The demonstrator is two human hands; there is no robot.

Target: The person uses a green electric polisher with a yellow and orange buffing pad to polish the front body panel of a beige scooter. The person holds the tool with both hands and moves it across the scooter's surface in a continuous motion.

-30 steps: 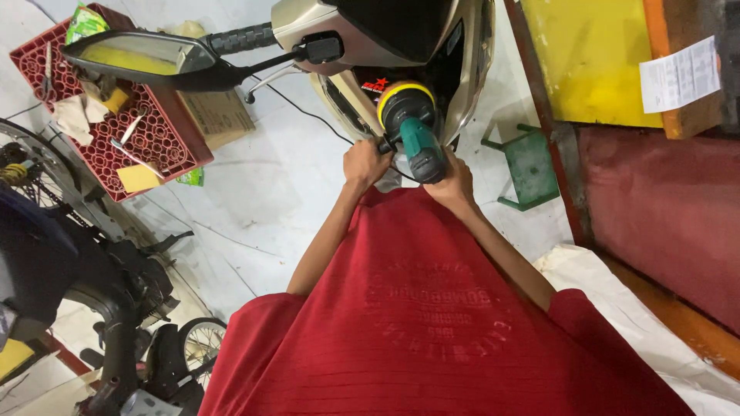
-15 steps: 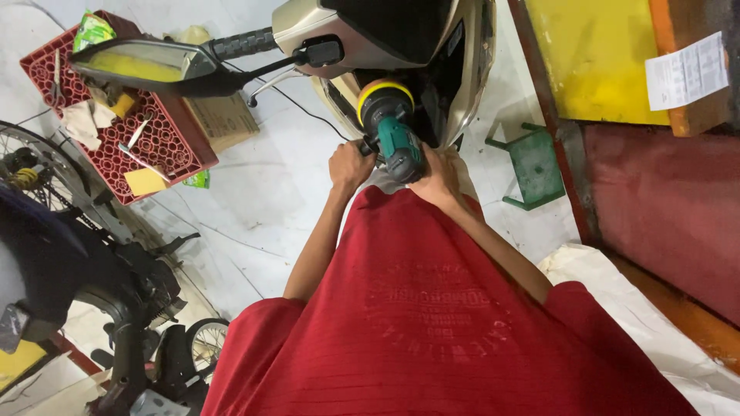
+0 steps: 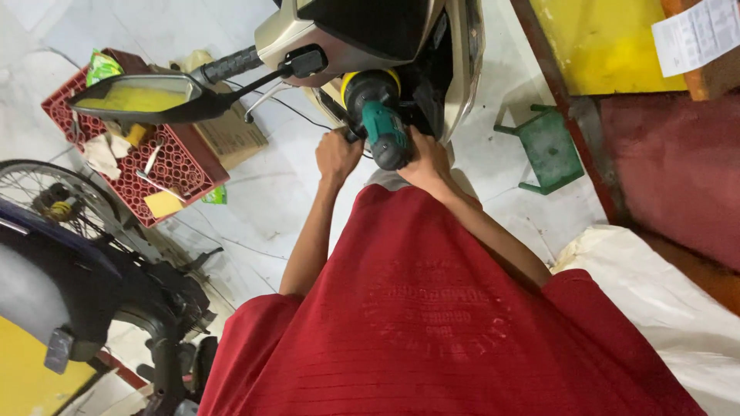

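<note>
Head view, one moment, catalogued from the fingers outward. Right hand (image 3: 425, 163): fingers curled shut around the teal-green plastic power tool with black body and yellow-rimmed round head (image 3: 378, 115), gripping its rear handle. Left hand (image 3: 337, 154): closed into a fist just beside the tool's left flank; whether it clasps a side grip or only steadies the body cannot be told. The tool's long axis runs straight away from the person's chest, head farthest out, pressed against or nearly against the dark inner panel of the beige and black scooter body (image 3: 455, 69); the working end thus lies directly beyond both sets of knuckles, the right hand being the one firmly on it. Tool casing smooth and moulded, head disc-shaped. Thin black cable (image 3: 297, 112) trailing leftward across the pale, scuffed concrete floor (image 3: 262, 208). Above the left hand: ribbed black rubber handlebar grip (image 3: 227, 66) and glossy black-backed rear-view mirror with yellowish glass (image 3: 139, 98). Further left: red perforated plastic crate (image 3: 181, 166) holding rags and small tools, brown cardboard box (image 3: 235, 135) beside it. Right: small green metal stool (image 3: 549, 150). Lower left: spoked wheel and dark frame of a second motorcycle (image 3: 69, 254). Foreground: red ribbed knit shirt (image 3: 432, 323), with a white woven sack (image 3: 663, 300) at lower right.
</note>
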